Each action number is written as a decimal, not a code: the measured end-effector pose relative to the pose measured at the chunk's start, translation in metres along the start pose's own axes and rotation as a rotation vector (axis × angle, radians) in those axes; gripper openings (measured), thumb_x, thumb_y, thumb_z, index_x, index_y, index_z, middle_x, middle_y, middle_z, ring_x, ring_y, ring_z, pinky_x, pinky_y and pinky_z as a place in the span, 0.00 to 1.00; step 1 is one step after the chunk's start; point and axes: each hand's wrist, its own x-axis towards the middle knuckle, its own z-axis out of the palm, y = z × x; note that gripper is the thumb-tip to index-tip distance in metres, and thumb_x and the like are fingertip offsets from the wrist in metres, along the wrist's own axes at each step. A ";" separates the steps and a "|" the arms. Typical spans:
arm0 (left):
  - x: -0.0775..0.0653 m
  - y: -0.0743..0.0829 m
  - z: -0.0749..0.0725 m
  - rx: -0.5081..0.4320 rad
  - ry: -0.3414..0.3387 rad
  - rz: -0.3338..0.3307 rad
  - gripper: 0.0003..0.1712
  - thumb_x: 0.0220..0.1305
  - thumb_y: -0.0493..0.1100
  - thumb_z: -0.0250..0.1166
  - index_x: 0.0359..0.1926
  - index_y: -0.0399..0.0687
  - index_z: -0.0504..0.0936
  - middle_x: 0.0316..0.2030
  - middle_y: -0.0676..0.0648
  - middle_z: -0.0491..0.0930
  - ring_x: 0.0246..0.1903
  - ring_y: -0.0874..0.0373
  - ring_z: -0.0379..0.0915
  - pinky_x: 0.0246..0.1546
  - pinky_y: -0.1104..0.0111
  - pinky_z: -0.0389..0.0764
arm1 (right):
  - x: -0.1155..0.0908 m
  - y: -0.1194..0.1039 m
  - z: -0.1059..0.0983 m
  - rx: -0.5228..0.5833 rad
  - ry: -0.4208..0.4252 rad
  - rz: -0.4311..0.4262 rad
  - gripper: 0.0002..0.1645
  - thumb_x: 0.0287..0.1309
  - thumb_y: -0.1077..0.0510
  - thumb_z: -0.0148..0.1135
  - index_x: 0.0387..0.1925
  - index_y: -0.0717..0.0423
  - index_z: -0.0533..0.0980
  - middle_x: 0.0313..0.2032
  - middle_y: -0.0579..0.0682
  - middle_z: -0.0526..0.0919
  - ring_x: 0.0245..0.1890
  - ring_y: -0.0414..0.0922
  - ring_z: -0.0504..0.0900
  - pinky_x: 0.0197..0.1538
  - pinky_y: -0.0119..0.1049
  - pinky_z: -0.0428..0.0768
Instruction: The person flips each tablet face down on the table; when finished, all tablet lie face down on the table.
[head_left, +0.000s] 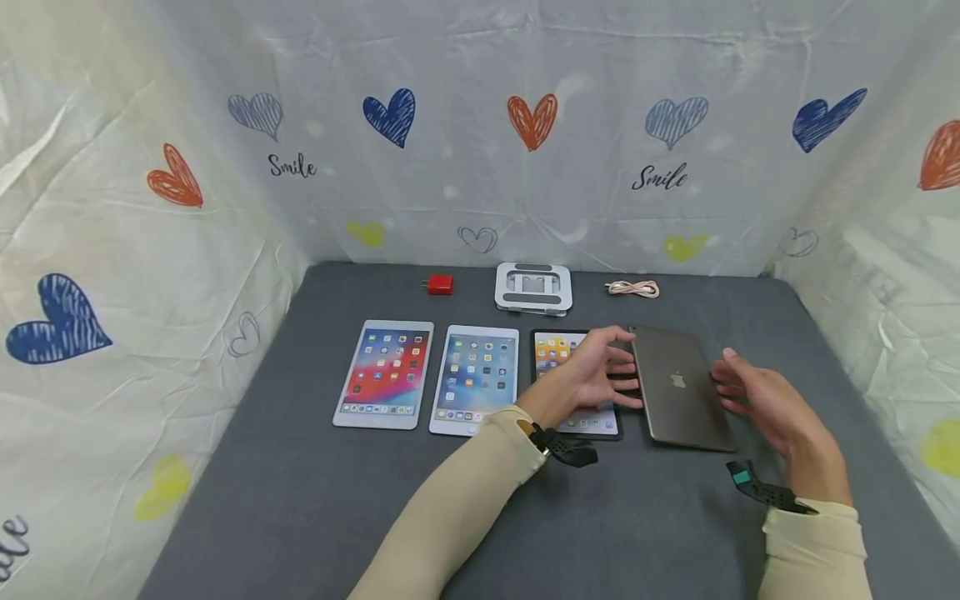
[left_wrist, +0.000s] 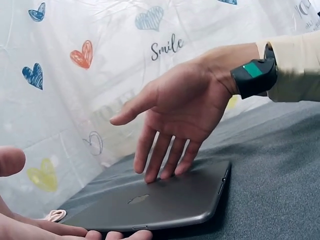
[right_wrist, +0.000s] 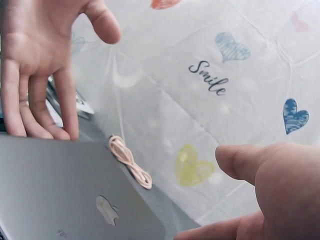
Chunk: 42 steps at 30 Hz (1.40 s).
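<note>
Head view shows a dark grey metal tablet with a pale apple logo lying back side up at the right of the dark grey cloth-covered table, between two bare hands. At its left edge is the left hand, its fingers spread apart and nearly straight, thumb toward the far corner; the left wrist view shows its fingertips along that edge, with no grip closed round the tablet. At the right edge is the right hand, thumb held well away from its four lightly bent fingers, whose tips reach that edge; whether they actually touch it I cannot tell, and they have hold of nothing. Just left of the grey tablet, partly under the left hand and forearm, lies a black-framed tablet with a yellow and orange screen. Farther left are a white-framed tablet with a pale blue screen and a white-framed tablet with a red and blue screen. Along the far side, from left to right, sit a red plug adapter, a silver folding metal stand and a coiled pale pink cable.
</note>
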 end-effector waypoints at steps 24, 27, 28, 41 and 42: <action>-0.055 0.006 -0.039 0.345 -0.043 0.244 0.28 0.82 0.37 0.64 0.76 0.30 0.74 0.72 0.30 0.77 0.73 0.40 0.76 0.73 0.52 0.79 | -0.029 -0.025 0.017 -0.065 0.084 -0.264 0.41 0.84 0.45 0.59 0.80 0.71 0.64 0.62 0.35 0.86 0.52 0.17 0.82 0.68 0.30 0.83; -0.067 0.012 -0.047 0.378 -0.073 0.290 0.28 0.82 0.35 0.62 0.76 0.28 0.72 0.72 0.28 0.75 0.73 0.35 0.74 0.73 0.49 0.79 | -0.029 -0.031 0.020 -0.026 0.060 -0.322 0.38 0.84 0.50 0.60 0.79 0.72 0.65 0.55 0.20 0.83 0.54 0.17 0.82 0.54 0.14 0.82; -0.071 0.015 -0.050 0.387 -0.073 0.301 0.27 0.82 0.35 0.63 0.75 0.28 0.73 0.72 0.27 0.76 0.73 0.33 0.73 0.73 0.48 0.78 | -0.028 -0.033 0.022 -0.029 0.051 -0.333 0.37 0.84 0.50 0.60 0.79 0.72 0.65 0.54 0.19 0.83 0.55 0.17 0.82 0.55 0.14 0.81; -0.108 0.033 -0.092 0.544 0.154 0.392 0.26 0.80 0.39 0.66 0.72 0.28 0.78 0.66 0.30 0.82 0.68 0.33 0.80 0.66 0.54 0.86 | -0.007 -0.057 0.056 -0.035 -0.078 -0.284 0.40 0.82 0.45 0.62 0.79 0.67 0.67 0.76 0.68 0.74 0.58 0.21 0.81 0.60 0.16 0.80; -0.109 0.033 -0.095 0.551 0.172 0.386 0.27 0.80 0.39 0.66 0.71 0.28 0.78 0.66 0.30 0.83 0.67 0.34 0.81 0.66 0.56 0.87 | -0.005 -0.058 0.060 -0.027 -0.085 -0.275 0.40 0.82 0.44 0.62 0.79 0.67 0.67 0.76 0.68 0.74 0.58 0.21 0.81 0.61 0.17 0.80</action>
